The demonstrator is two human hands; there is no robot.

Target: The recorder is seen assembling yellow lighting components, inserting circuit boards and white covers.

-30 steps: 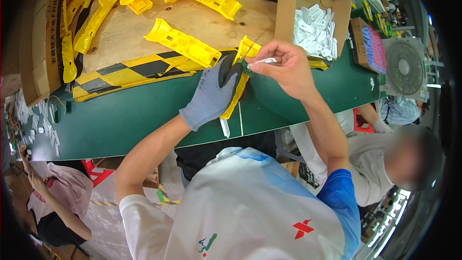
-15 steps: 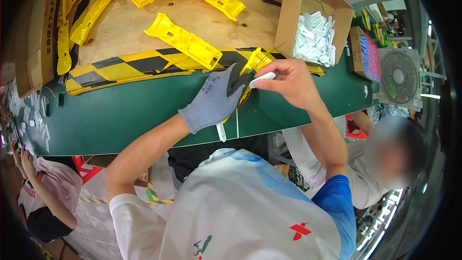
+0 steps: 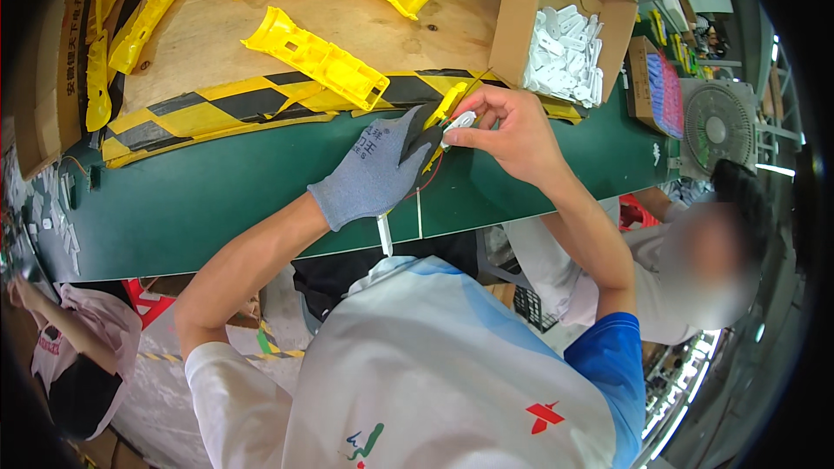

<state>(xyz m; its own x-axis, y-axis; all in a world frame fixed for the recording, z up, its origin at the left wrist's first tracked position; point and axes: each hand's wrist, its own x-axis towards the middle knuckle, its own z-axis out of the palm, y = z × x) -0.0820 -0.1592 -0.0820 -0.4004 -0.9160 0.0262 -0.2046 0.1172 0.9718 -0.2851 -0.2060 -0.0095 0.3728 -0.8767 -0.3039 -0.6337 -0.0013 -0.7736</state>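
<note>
Small white piece going onto a yellow part at the green bench

Head view, now: gloved left hand (image 3: 375,169) clenched around a narrow yellow plastic part (image 3: 445,108), held tilted just above the green bench top (image 3: 217,191), near its far edge. Bare right hand (image 3: 512,135) pinching a small white clip (image 3: 460,119) between thumb and forefinger, pressed against the yellow part right at the gloved fingertips. Thin red wire (image 3: 432,175) trailing below the part, toward the bench's near edge. Beyond the bench's far edge, an open cardboard box (image 3: 530,9) of white clips (image 3: 565,56), to the right; a loose yellow moulding (image 3: 317,56) on the wooden board (image 3: 382,30) to the left, with more yellow pieces further back. A desk fan (image 3: 717,126) off the bench's right end.

Step in hand, judging by the grip: seating the white clip on the yellow part. Next move likely calling for a firm, straight push while keeping the left grip steady and the wire out of the pinch.

Head view, half a second ago: same two grips, but hands lying further toward the bench's right end; white clip held slightly clear of the part, now closed against it
</note>
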